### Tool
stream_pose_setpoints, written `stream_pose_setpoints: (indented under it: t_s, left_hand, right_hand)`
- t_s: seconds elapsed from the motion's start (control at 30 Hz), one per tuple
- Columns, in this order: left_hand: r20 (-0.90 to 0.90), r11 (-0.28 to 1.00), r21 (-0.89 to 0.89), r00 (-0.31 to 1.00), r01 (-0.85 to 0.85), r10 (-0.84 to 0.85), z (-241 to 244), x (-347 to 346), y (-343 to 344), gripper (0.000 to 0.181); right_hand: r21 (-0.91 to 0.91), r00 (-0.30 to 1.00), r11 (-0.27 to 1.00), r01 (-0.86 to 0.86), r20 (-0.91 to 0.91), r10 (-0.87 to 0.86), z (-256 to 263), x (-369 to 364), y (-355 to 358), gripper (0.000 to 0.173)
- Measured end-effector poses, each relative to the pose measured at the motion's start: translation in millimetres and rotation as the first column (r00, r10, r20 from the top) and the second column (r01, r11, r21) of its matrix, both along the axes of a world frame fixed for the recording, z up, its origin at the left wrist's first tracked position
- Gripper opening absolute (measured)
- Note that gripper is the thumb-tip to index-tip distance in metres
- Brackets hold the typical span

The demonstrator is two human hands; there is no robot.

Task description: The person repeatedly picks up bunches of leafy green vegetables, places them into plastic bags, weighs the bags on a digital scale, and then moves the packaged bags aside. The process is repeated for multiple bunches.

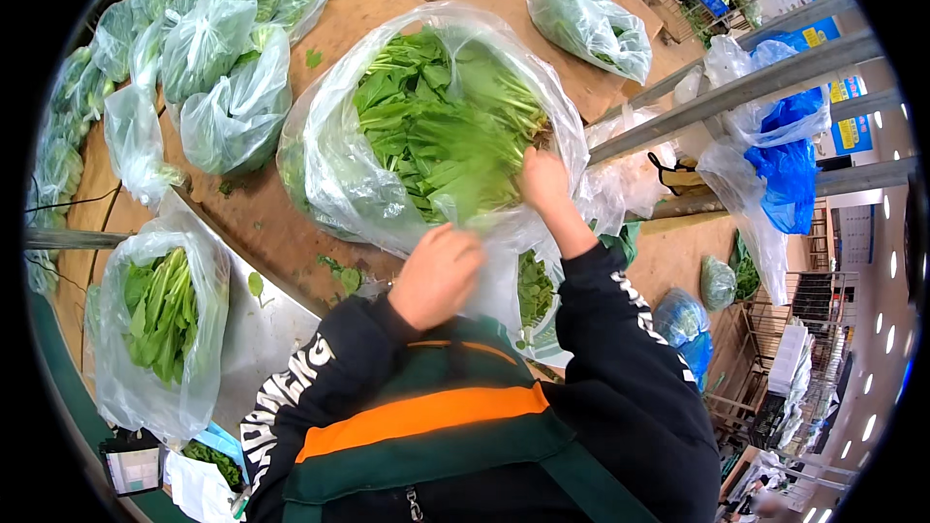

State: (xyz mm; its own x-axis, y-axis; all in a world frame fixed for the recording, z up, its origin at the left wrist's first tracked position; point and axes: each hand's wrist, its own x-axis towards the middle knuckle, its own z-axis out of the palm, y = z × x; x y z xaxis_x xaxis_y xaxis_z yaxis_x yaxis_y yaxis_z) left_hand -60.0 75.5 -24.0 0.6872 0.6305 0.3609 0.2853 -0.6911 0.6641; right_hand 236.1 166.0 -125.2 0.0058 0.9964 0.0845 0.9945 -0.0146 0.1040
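Observation:
A large clear plastic bag [327,167] stands wide on the table before me, full of leafy greens [407,116]. My right hand [545,178] is inside the bag's right rim, closed around the root ends of a bunch of greens [501,102] that is blurred by motion. At the front rim is my left hand [439,276], its fingers curled and blurred. Whether it grips the plastic cannot be made out. Below my right forearm, more greens [534,290] show in a pale container, partly hidden by the sleeve.
Several filled vegetable bags [211,51] crowd the table's left side. An open bag of greens [163,319] rests on a metal surface [254,312] at lower left. Two filled bags [588,25] lie beyond. Metal bars [734,98] hung with plastic bags [785,123] cross at right.

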Motion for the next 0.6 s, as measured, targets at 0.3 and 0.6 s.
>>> stream_pose_setpoints:
  t_s: [0.3,0.6]
  left_hand:
    - [0.203,0.883,-0.469,0.97,-0.022,0.132,25.2,-10.2,-4.3,0.024]
    - [0.617,0.211,-0.787,0.739,0.579,0.272,41.8,62.3,34.4,0.052]
  right_hand:
    - [-0.132,0.816,0.991,-0.026,-0.575,-0.055,135.0,-27.5,-21.5,0.033]
    - [-0.435,-0.079,0.864,-0.252,-0.881,-0.467,165.4,-58.5,-156.3,0.03]
